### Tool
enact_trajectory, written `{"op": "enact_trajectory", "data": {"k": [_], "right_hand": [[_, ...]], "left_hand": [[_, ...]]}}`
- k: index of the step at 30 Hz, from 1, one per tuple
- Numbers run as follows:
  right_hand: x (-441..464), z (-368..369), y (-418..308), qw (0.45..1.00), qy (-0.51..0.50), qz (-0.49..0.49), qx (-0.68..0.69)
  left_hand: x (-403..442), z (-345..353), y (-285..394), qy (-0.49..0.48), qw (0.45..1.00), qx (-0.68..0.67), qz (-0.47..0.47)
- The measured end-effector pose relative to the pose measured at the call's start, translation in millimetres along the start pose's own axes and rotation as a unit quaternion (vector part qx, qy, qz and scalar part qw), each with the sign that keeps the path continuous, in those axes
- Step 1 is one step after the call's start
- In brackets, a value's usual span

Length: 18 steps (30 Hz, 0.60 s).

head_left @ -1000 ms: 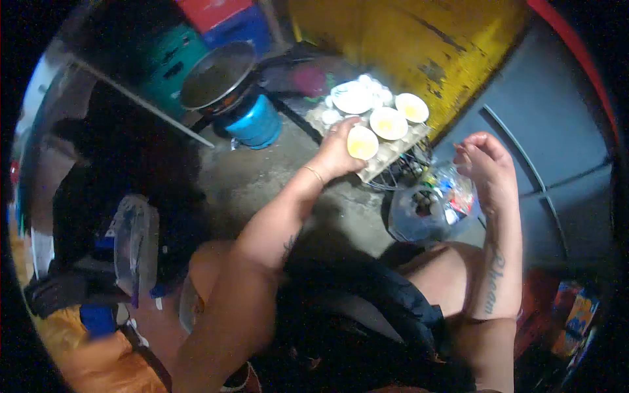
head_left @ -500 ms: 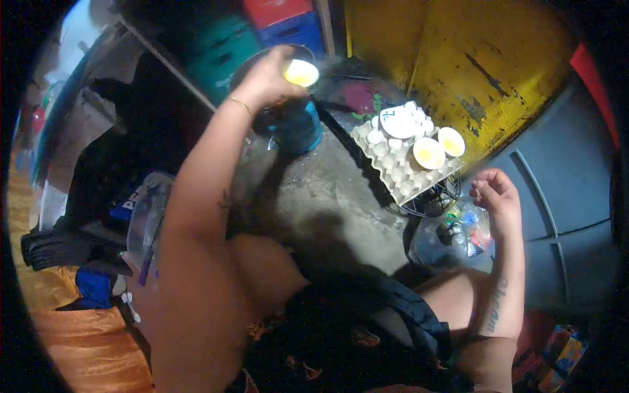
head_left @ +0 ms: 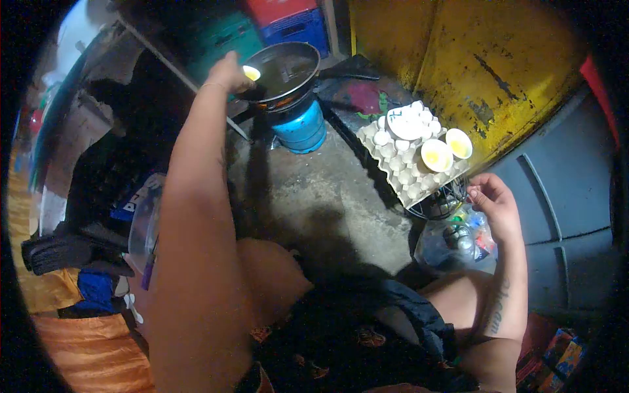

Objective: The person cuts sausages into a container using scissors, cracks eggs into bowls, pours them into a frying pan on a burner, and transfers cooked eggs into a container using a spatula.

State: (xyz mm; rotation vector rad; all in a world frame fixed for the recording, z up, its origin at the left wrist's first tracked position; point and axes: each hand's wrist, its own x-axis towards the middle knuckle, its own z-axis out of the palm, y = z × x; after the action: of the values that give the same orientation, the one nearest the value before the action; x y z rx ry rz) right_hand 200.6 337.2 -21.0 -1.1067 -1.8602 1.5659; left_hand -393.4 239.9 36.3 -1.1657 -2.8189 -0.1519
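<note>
My left hand (head_left: 229, 73) is closed on a small white bowl (head_left: 251, 73) with yellow inside it, at the left rim of a dark frying pan (head_left: 288, 69). Under the pan stands a blue gas burner (head_left: 301, 128) with an orange glow at its top. My right hand (head_left: 493, 196) is held just right of a grey egg tray (head_left: 409, 187), its fingers curled together with nothing visible in them. Two white bowls with yellow contents, a nearer bowl (head_left: 437, 155) and a farther bowl (head_left: 459, 143), rest on the tray. Several white eggs (head_left: 381, 138) sit behind them, beside a marked white piece (head_left: 404, 123).
Below the tray stands a black wire rack (head_left: 438, 204), with a clear bag (head_left: 458, 242) of mixed items close by. A yellow, rust-worn panel (head_left: 478, 59) rises behind. Stacked crates (head_left: 295, 33) are at the back, and a clear plastic tub (head_left: 144, 223) is at the left.
My left hand has carried the bowl leftward from over the pan to its left rim, so the pan shows more fully. My right hand stays beside the tray. The view has shifted slightly.
</note>
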Motion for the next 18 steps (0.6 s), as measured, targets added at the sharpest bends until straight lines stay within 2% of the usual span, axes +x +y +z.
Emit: {"op": "enact_trajectory", "data": {"k": [15,18], "right_hand": [[-4.2,0.0,4.1,0.999,-0.040,-0.007,-0.025],[-7.0,2.0,-1.8,0.999,-0.036,-0.004,-0.035]], "left_hand": [[-7.4,4.4,30.5,-0.034,0.990,0.140,-0.005],[-5.8,5.7,32.4,-0.023,0.991,0.132,-0.022]]}}
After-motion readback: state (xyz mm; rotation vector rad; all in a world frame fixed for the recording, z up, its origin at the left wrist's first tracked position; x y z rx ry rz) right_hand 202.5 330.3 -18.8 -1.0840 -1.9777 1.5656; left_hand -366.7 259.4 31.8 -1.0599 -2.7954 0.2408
